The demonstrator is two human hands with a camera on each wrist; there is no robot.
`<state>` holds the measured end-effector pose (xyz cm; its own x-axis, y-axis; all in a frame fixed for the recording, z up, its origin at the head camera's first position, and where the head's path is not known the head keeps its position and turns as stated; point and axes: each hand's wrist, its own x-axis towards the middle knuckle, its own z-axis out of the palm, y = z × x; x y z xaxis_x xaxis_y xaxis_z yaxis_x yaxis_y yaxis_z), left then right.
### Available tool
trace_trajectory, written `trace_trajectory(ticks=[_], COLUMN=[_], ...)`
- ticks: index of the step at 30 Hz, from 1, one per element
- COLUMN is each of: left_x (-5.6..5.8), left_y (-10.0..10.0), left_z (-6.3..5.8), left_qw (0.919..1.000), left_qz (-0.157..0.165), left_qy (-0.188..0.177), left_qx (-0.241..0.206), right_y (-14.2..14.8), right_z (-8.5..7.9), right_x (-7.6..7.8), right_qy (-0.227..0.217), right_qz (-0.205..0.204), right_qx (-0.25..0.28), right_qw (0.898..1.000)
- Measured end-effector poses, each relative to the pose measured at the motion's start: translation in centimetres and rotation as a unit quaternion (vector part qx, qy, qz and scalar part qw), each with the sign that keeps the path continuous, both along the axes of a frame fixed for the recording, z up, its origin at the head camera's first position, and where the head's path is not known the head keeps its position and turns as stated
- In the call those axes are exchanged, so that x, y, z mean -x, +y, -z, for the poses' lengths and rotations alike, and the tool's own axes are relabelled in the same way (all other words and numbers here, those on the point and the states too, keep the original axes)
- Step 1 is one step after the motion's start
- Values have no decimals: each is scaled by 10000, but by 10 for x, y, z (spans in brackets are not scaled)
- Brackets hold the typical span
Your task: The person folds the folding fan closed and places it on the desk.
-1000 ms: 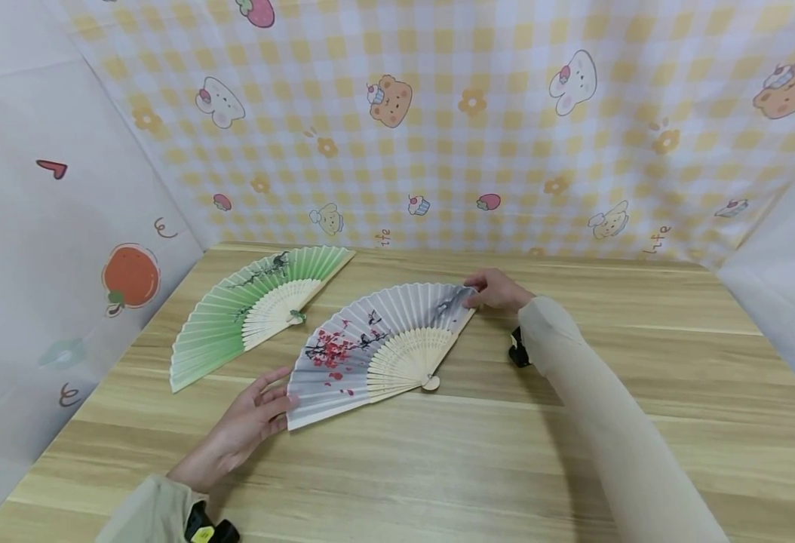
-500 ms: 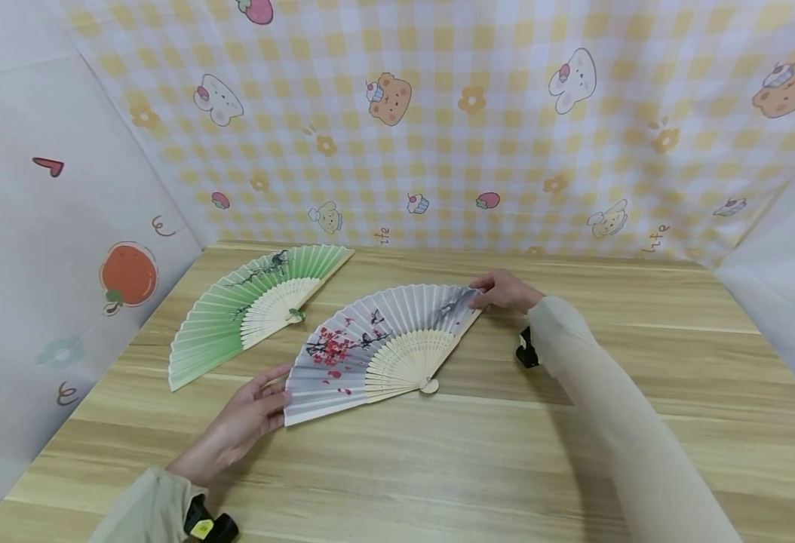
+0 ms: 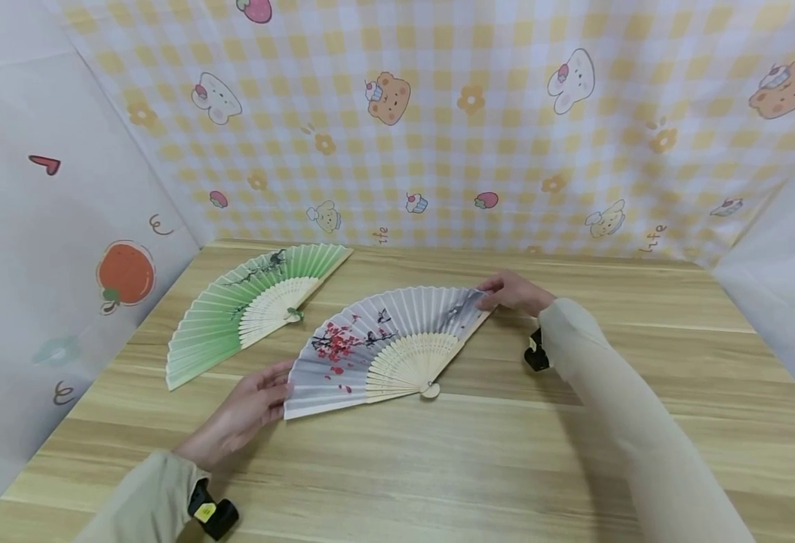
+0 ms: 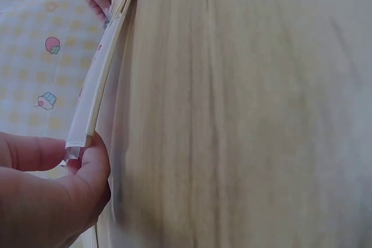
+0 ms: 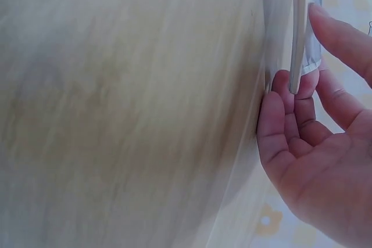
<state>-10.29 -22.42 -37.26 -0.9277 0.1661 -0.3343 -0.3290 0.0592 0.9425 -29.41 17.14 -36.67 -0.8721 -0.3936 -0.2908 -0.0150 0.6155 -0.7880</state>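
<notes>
Fan [image 3: 391, 351] in grey with red blossoms, spread between left hand [image 3: 248, 411] and right hand [image 3: 518, 292].
Each hand pinches one end between thumb and fingers; the fan is over the middle of the wooden table [image 3: 492, 460], near a green fan [image 3: 210, 324] lying unfolded to its left.

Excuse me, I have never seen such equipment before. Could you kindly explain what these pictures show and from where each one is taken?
There is no robot, only a person's bare left hand and right hand. The wide picture comes from a camera worn on the head, looking forward and down. The two close pictures come from the left wrist camera and the right wrist camera. A green folding fan lies spread on the wood-grain table. The hands hold a spread grey folding fan with red blossoms, one hand at each outer end.
</notes>
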Motion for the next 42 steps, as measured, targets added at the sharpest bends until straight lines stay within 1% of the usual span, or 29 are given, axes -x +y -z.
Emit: trace_trajectory(ticks=[3, 8, 15, 19, 23, 27, 30, 35, 39, 42], left_x=[3, 9, 20, 27, 36, 42, 46, 53, 57, 60], left_y=[0, 2, 4, 4, 4, 5, 5, 5, 6, 7], left_z=[0, 0, 1, 1, 0, -1, -2, -3, -3, -4], left_qw=[10000, 10000, 9998, 9996, 9989, 9975, 9955, 9923, 9894, 9864], left_qz=[14, -59, -149, -48, 13, -12, -2, 63, 97, 95], left_qy=[14, -42, -49, 25, 109, 131, 251, 427, 505, 494], left_qx=[26, 28, 147, 271, 451, 690, 915, 1157, 1361, 1563], right_y=[3, 8, 13, 17, 19, 22, 25, 29, 31, 34], right_z=[0, -1, -2, -3, -3, -1, 0, 0, 0, 0], right_x=[-1, -2, -7, -10, -13, -15, -16, -19, -23, -26], right_qy=[-117, -255, -267, -279, -345, -374, -392, -563, -587, -532], right_qz=[63, 92, 120, 214, 309, 270, 211, 269, 292, 253], right_qx=[39, 187, 128, 71, 87, 146, 168, 251, 298, 319], right_qw=[9999, 9995, 9995, 9994, 9989, 9988, 9989, 9977, 9974, 9978])
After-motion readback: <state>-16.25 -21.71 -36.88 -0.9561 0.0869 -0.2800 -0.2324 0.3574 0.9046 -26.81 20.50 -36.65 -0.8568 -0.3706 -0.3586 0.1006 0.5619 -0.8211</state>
